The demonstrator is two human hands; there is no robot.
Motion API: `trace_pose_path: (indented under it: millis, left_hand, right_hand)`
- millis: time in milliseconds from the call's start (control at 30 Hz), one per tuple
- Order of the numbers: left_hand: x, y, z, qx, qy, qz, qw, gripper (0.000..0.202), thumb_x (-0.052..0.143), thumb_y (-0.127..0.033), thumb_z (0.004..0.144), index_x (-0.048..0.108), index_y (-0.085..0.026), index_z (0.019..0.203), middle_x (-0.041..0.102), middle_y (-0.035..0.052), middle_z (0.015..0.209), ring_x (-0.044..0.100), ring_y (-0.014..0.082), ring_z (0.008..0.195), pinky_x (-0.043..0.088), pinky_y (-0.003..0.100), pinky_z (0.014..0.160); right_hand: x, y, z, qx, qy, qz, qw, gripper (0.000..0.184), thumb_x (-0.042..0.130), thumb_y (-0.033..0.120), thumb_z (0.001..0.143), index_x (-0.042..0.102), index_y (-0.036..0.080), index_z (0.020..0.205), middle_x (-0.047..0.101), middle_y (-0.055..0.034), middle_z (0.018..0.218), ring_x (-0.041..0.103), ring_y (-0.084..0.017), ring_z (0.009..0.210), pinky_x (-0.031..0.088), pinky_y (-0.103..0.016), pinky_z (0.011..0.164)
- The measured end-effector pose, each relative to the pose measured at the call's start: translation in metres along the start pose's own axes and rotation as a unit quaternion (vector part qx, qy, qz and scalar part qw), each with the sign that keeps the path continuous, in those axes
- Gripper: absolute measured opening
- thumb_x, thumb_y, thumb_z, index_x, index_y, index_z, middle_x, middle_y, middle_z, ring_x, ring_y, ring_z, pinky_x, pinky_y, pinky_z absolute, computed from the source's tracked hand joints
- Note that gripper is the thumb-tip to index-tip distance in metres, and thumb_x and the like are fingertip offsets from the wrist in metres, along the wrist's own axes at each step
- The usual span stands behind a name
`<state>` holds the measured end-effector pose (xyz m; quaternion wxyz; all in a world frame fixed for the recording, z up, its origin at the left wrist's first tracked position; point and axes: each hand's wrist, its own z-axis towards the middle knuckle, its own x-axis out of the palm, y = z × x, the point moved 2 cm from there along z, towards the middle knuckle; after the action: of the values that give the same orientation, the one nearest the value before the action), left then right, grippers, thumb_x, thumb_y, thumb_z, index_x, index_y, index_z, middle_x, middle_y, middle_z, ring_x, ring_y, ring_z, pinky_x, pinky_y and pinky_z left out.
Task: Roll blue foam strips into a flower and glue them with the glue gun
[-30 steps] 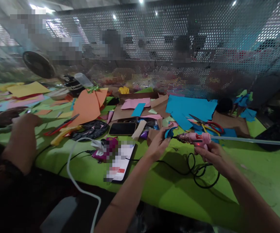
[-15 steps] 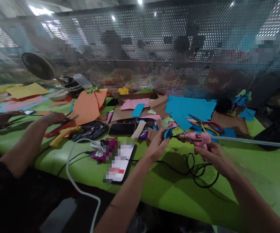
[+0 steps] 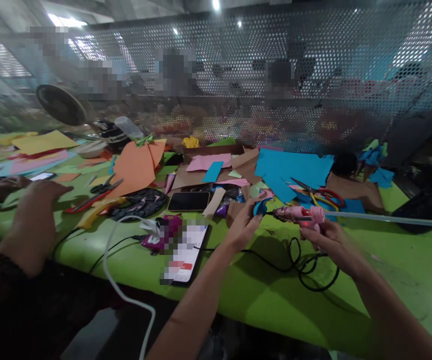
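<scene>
Pinched in my left hand [image 3: 245, 225] is a small curled piece of blue paper [image 3: 261, 207]. My right hand [image 3: 330, 239] grips a pink hot glue gun [image 3: 301, 215] by its handle, with a red light glowing on its body. The gun's dark nozzle points left and sits at the blue paper; whether it touches cannot be made out. A long translucent glue stick [image 3: 388, 218] runs out of the gun's back to the right. Beneath my hands a black cord [image 3: 313, 287] lies coiled on the green table [image 3: 276, 310].
Behind my hands lie red-and-yellow-handled scissors [image 3: 326, 198], a large blue sheet [image 3: 294, 167] and brown scraps. To the left are a dark phone [image 3: 189, 201], a lit phone [image 3: 189, 255], a tissue pack [image 3: 161, 235] and a yellow glue gun [image 3: 99, 211]. A co-worker's arm [image 3: 32, 225] reaches in. A perforated screen [image 3: 223, 75] stands behind.
The blue paper has turned slightly in my left hand; the glue gun stays nearly in place. At the left, the co-worker's hand has moved left, away from the scissors there.
</scene>
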<state>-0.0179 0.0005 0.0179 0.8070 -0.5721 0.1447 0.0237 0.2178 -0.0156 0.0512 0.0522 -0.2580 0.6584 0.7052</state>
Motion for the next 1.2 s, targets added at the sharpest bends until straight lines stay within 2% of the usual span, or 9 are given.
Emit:
trace_pose_path:
  millis: [233, 500, 667, 833, 967, 1033, 1100, 1200]
  left_hand:
    - [-0.001, 0.003, 0.0, 0.002, 0.0, 0.018, 1.0, 0.045, 0.044, -0.047, 0.093, 0.05, -0.021, 0.129, 0.059, 0.0074, 0.117, 0.053, 0.0217, 0.098, 0.043, 0.034, 0.093]
    - [-0.001, 0.005, -0.001, 0.011, -0.008, 0.007, 1.0, 0.043, 0.044, -0.045, 0.093, 0.05, -0.021, 0.128, 0.056, 0.0069, 0.114, 0.051, 0.0218, 0.101, 0.042, 0.034, 0.093]
    - [0.0, 0.01, -0.001, -0.008, -0.002, -0.016, 1.0, 0.042, 0.046, -0.044, 0.093, 0.049, -0.022, 0.129, 0.057, 0.0052, 0.108, 0.051, 0.0192, 0.093, 0.043, 0.032, 0.088]
    - [-0.004, 0.012, 0.001, -0.018, -0.025, -0.026, 0.999, 0.043, 0.046, -0.045, 0.092, 0.049, -0.023, 0.129, 0.056, 0.0039, 0.105, 0.05, 0.018, 0.091, 0.043, 0.031, 0.085]
    - [-0.007, 0.015, 0.003, -0.028, -0.027, -0.031, 0.999, 0.042, 0.047, -0.046, 0.091, 0.052, -0.023, 0.126, 0.057, 0.003, 0.102, 0.05, 0.0171, 0.087, 0.043, 0.03, 0.082]
    - [-0.009, 0.016, 0.003, -0.021, -0.055, -0.021, 0.998, 0.04, 0.048, -0.044, 0.09, 0.053, -0.023, 0.123, 0.058, 0.0028, 0.1, 0.05, 0.017, 0.086, 0.042, 0.029, 0.083]
    - [-0.009, 0.016, 0.004, -0.019, -0.059, -0.015, 0.998, 0.039, 0.049, -0.043, 0.09, 0.054, -0.024, 0.123, 0.058, 0.0021, 0.098, 0.049, 0.0169, 0.085, 0.042, 0.028, 0.08]
    - [-0.006, 0.014, 0.005, -0.005, -0.029, -0.055, 0.998, 0.039, 0.049, -0.044, 0.09, 0.052, -0.025, 0.125, 0.057, 0.0023, 0.103, 0.049, 0.0164, 0.087, 0.041, 0.028, 0.082]
  right_hand:
    - [-0.001, 0.002, 0.0, 0.002, -0.007, 0.003, 1.0, 0.04, 0.06, 0.058, 0.083, 0.062, 0.019, 0.075, 0.04, 0.0031, 0.058, 0.034, -0.013, 0.055, 0.026, -0.027, 0.051]
    - [0.003, 0.002, -0.001, -0.004, 0.026, 0.021, 0.999, 0.041, 0.06, 0.059, 0.082, 0.061, 0.019, 0.078, 0.042, 0.0028, 0.06, 0.037, -0.012, 0.054, 0.027, -0.026, 0.048]
    - [0.0, -0.003, 0.002, 0.003, 0.001, 0.012, 1.0, 0.043, 0.061, 0.06, 0.081, 0.062, 0.018, 0.076, 0.045, 0.0024, 0.058, 0.04, -0.012, 0.053, 0.029, -0.025, 0.047]
    - [-0.005, -0.01, 0.004, 0.022, -0.026, 0.09, 0.995, 0.046, 0.068, 0.061, 0.074, 0.065, 0.016, 0.069, 0.051, 0.0006, 0.056, 0.042, -0.011, 0.05, 0.031, -0.024, 0.045]
    - [-0.015, -0.021, -0.007, 0.023, -0.094, 0.198, 0.975, 0.041, 0.072, 0.057, 0.072, 0.068, 0.016, 0.077, 0.064, -0.0037, 0.069, 0.047, -0.01, 0.051, 0.037, -0.023, 0.047]
    - [-0.025, -0.032, -0.019, 0.012, -0.148, 0.229, 0.962, 0.04, 0.07, 0.056, 0.074, 0.069, 0.017, 0.083, 0.065, -0.0031, 0.069, 0.048, -0.01, 0.051, 0.038, -0.023, 0.047]
    - [-0.038, -0.046, -0.035, 0.017, -0.212, 0.218, 0.953, 0.041, 0.066, 0.057, 0.077, 0.07, 0.017, 0.086, 0.06, -0.0008, 0.06, 0.048, -0.011, 0.05, 0.037, -0.023, 0.045]
    - [-0.059, -0.072, -0.06, 0.084, -0.312, 0.151, 0.934, 0.049, 0.06, 0.063, 0.077, 0.07, 0.016, 0.089, 0.059, -0.0009, 0.058, 0.048, -0.013, 0.049, 0.036, -0.024, 0.043]
